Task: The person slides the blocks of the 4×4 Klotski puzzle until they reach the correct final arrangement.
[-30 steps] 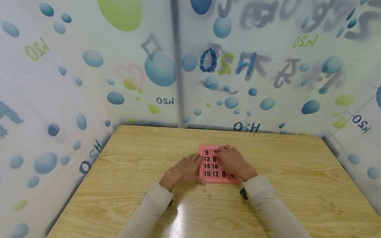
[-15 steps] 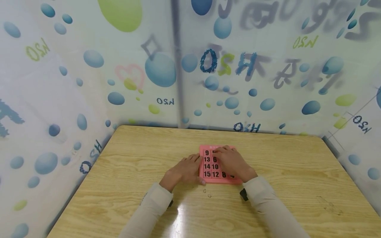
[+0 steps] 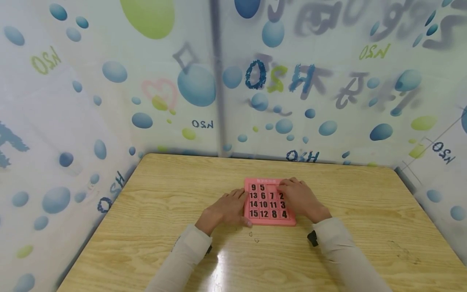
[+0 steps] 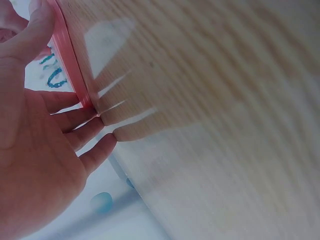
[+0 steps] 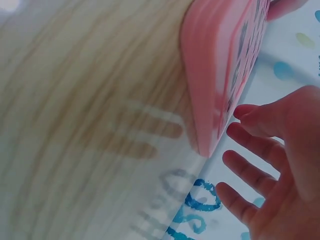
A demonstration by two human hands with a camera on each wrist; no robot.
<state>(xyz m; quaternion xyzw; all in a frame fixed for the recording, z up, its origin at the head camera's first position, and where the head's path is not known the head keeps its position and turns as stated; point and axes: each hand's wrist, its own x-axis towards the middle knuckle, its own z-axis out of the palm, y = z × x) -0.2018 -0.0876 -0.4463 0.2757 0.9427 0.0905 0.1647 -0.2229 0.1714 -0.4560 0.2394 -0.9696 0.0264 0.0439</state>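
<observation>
A pink number slide puzzle (image 3: 269, 222) lies flat on the table in the head view, its black-numbered tiles in a square. The top row shows 9, 5 and a bare slot; my right fingers cover its right end. My left hand (image 3: 228, 207) rests against the puzzle's left side, thumb at the near left corner. In the left wrist view its fingers (image 4: 97, 150) are spread and fairly straight, tips on the table and frame. My right hand (image 3: 300, 198) is over the upper right tiles, fingertips touching that corner. In the right wrist view its fingers (image 5: 247, 172) are loosely extended.
The light wooden table (image 3: 175, 182) stretches around the puzzle on all sides. Behind it and at both sides stand pale curtain-like walls (image 3: 237, 109) with blue and green bubbles. Small marks (image 3: 253, 237) show on the wood near the puzzle.
My right hand has moved right, from over the top middle tiles to the upper right corner. The 5, 7, 2, 11 and 3 tiles are uncovered now. My left hand stays put.
</observation>
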